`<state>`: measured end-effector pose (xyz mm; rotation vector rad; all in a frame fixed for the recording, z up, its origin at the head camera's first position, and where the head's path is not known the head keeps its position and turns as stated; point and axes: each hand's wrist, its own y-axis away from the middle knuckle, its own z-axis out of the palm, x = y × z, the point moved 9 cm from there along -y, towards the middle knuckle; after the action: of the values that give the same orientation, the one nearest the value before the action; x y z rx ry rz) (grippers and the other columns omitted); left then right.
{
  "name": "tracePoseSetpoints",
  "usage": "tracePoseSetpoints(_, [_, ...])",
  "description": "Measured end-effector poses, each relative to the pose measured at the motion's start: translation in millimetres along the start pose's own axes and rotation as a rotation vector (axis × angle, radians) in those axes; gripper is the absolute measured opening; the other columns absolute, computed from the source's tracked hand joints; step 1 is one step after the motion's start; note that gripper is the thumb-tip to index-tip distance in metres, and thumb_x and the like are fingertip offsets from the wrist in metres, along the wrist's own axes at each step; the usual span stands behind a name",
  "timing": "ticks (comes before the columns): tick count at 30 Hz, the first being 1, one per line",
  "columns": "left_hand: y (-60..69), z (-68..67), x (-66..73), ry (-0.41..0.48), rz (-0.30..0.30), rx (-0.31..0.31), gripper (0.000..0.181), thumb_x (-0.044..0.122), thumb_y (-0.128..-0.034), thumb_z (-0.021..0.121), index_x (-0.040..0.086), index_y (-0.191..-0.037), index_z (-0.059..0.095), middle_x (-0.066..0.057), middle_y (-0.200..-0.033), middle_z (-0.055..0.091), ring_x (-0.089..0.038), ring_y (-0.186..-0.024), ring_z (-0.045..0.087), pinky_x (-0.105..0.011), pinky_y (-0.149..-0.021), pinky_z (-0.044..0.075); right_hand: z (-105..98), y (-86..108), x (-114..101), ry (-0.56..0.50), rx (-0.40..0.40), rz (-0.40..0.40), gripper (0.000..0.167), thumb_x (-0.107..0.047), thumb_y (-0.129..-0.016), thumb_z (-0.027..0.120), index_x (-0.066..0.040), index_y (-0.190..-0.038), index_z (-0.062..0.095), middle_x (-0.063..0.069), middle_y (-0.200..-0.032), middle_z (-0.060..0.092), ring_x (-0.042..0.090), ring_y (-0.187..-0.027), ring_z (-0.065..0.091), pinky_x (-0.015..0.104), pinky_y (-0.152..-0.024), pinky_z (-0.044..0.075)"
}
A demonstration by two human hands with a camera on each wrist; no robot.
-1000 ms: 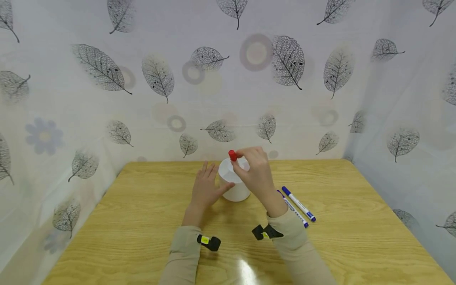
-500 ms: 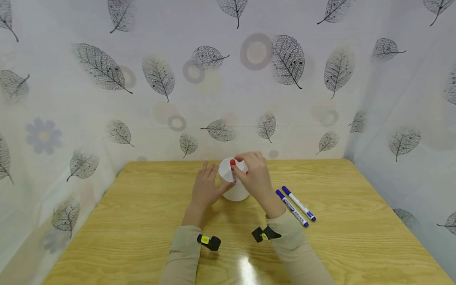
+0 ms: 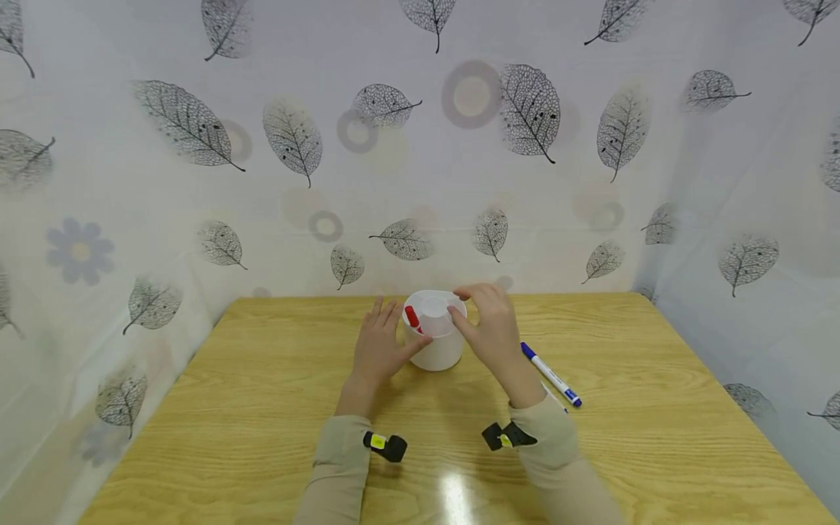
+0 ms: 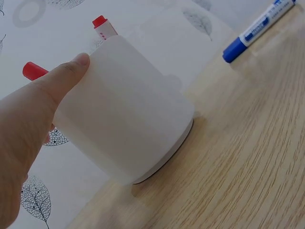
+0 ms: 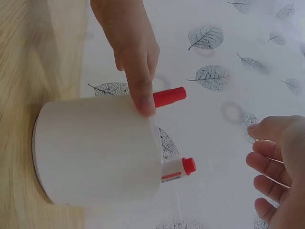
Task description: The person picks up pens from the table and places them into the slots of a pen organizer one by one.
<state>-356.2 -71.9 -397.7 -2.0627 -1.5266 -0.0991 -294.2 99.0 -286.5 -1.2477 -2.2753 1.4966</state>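
A white pen cup (image 3: 438, 354) stands upright on the table. My left hand (image 3: 380, 350) holds it from the left, thumb across the front near the rim and fingers along the far left side. Inside leans a red-capped marker (image 3: 412, 316), its cap rising beside the thumb in both wrist views. A second marker (image 5: 174, 170), white with a red end, sticks out of the cup; in the head view I cannot make it out. My right hand (image 3: 488, 324) is just right of the rim, its fingers loosely bent with nothing between them.
A blue-capped marker (image 3: 551, 375) lies on the wooden table (image 3: 275, 408), right of the cup. Another marker (image 3: 555, 398) beside it is mostly hidden by my right forearm. A leaf-patterned curtain (image 3: 420, 182) closes off the back and sides.
My right hand has let go of the red-capped marker, which dropped into the cup and leans left. That hand has moved rightward; the left hand has stayed on the cup.
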Motion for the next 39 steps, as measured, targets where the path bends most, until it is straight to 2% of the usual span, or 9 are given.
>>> tracePoseSetpoints(10, [-4.6,3.4,0.2,0.009,-0.022,-0.009,0.093,0.068,-0.0816,0.06,0.003,-0.146,0.043,-0.016,-0.152,0.042,-0.035,-0.15,0.021,-0.052,-0.123,0.019,-17,17.9,45,0.062,0.01,0.057,0.025,-0.007,-0.078,0.08,-0.001,-0.1,0.07,0.015,-0.091,0.069,0.034,-0.091,0.058,0.048,-0.083,0.048])
tracePoseSetpoints(15, [-6.5,3.7,1.2,0.006,-0.025,-0.005,0.094,0.068,-0.0816,0.06,0.003,-0.146,0.043,-0.016,-0.152,0.042,-0.034,-0.15,0.021,-0.052,-0.123,0.02,-24,25.5,67,0.106,-0.011,0.093,0.026,-0.009,-0.079,0.08,-0.001,-0.101,0.07,0.016,-0.093,0.07,0.036,-0.093,0.06,0.05,-0.086,0.048])
tracePoseSetpoints(22, [-10.0,4.3,1.6,-0.007,-0.023,0.013,0.094,0.068,-0.0814,0.061,0.001,-0.145,0.044,-0.016,-0.151,0.044,-0.036,-0.15,0.023,-0.053,-0.122,0.022,-30,34.0,95,0.155,-0.056,0.143,0.025,-0.01,-0.081,0.078,0.0,-0.102,0.069,0.016,-0.094,0.069,0.035,-0.092,0.059,0.052,-0.084,0.047])
tracePoseSetpoints(26, [-12.2,5.4,0.7,-0.001,-0.029,0.02,0.093,0.067,-0.0817,0.062,0.0,-0.145,0.044,-0.017,-0.152,0.043,-0.037,-0.149,0.024,-0.054,-0.121,0.023,-28,36.7,108,0.195,-0.093,0.141,0.025,-0.012,-0.081,0.078,0.0,-0.101,0.069,0.016,-0.092,0.069,0.034,-0.09,0.058,0.051,-0.08,0.047])
tracePoseSetpoints(30, [-13.9,8.4,-0.1,-0.004,-0.04,0.01,0.094,0.068,-0.0818,0.061,0.001,-0.146,0.043,-0.017,-0.152,0.042,-0.036,-0.149,0.023,-0.054,-0.121,0.023,-25,40.5,122,0.228,-0.159,0.166,0.025,-0.012,-0.08,0.078,-0.001,-0.099,0.068,0.015,-0.089,0.068,0.034,-0.088,0.057,0.049,-0.077,0.047])
tracePoseSetpoints(39, [-14.6,10.2,-0.8,-0.004,-0.04,0.007,0.095,0.069,-0.0817,0.06,0.002,-0.146,0.042,-0.016,-0.153,0.042,-0.036,-0.149,0.023,-0.053,-0.122,0.021,-15,53.8,148,0.287,-0.404,0.337,0.028,-0.019,-0.085,0.072,-0.001,-0.106,0.067,0.014,-0.096,0.068,0.035,-0.1,0.056,0.051,-0.083,0.045])
